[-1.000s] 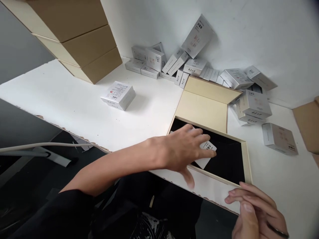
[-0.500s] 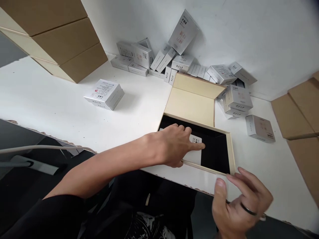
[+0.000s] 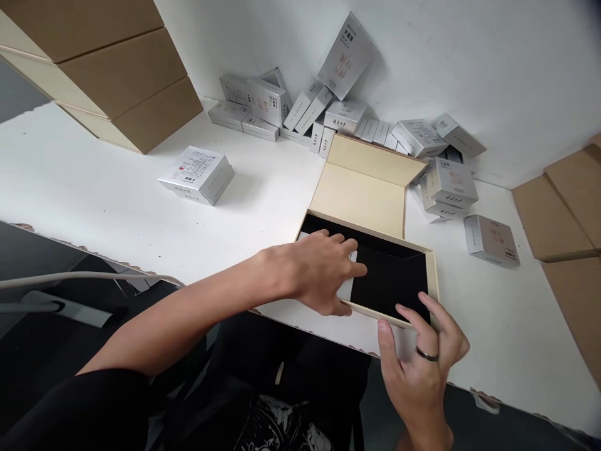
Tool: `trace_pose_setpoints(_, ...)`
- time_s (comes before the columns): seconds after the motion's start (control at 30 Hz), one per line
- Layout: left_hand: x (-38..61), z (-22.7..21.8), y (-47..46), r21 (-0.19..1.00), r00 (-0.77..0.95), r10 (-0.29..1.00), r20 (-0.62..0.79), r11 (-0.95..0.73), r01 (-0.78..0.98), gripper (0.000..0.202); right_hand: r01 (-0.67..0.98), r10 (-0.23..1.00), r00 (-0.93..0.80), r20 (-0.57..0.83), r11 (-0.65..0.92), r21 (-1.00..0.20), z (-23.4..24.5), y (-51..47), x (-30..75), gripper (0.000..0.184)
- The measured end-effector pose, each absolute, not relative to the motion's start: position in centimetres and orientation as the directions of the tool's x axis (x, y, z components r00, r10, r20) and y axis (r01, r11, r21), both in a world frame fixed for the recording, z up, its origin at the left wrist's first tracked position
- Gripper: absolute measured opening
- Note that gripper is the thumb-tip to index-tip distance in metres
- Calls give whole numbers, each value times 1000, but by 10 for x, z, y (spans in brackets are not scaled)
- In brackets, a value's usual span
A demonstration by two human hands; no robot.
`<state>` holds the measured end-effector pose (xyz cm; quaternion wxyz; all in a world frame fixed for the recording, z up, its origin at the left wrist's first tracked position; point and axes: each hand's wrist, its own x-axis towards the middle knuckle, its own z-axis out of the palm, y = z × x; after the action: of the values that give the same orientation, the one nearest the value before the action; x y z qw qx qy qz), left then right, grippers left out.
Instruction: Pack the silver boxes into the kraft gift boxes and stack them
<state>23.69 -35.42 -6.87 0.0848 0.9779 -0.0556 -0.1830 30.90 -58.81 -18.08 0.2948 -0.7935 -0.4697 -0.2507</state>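
Note:
A cream gift box [image 3: 434, 282] with a black interior lies at the table's front edge, its lid [image 3: 359, 194] folded back. Inside its left end is a flat silver-white carton [image 3: 346, 289], mostly covered by my left hand [image 3: 323, 269]. That hand is closed over the carton, fingers bent toward the far side and one finger at the carton's right edge. Its thumb reaches the box's near rim. My right hand [image 3: 417, 351], with a dark ring, is open at the near right corner, fingertips over the rim and thumb in front.
Silver cartons [image 3: 345, 116] are heaped along the wall behind the lid. One silver carton block [image 3: 197, 175] sits to the left, and another carton [image 3: 491, 241] to the right. Stacked brown boxes [image 3: 126, 75] stand far left; cardboard boxes [image 3: 558, 213] are at right.
The carton in the gift box has slid left together with my left hand, baring more black interior. My right hand has moved left and up onto the box's near right corner.

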Motion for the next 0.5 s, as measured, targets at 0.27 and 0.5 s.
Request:
trace_pose_setpoints(0.27, 232, -86, -357, 221, 947, -200, 250, -941, -257, 62, 913, 578, 385, 720, -355, -203, -183, -591, 315, 28)
trace_pose_setpoints(0.5, 164, -111, -261, 475, 179, 774, 608, -535, 699, 61, 921, 526, 348, 776, -348, -176, -189, -588, 314, 29)
